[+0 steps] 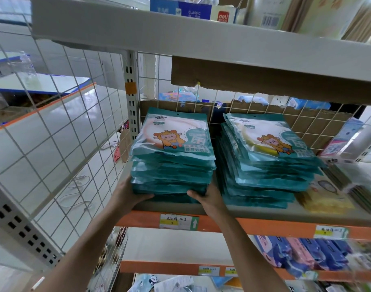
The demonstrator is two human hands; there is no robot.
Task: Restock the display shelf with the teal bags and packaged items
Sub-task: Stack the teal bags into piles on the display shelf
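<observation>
Head view: a left stack of teal bags (172,163) sits at the front left corner of the orange-edged shelf (271,227), just beside the wire grid side panel (54,131). The left hand (128,197) grips the stack's lower left corner, thumb laid along the front, fingers hidden behind the bags. The right hand (210,200) grips the lower right corner, thumb on the front edge; its fingers are lost in the narrow gap beside a second stack of teal bags (264,167), which stands just to the right. Whether the held stack rests fully on the shelf cannot be told. Yellow packets (326,202) lie beyond, and the goods at the far right are too blurred to read. A price label (178,222) shows handwriting, not legible.
</observation>
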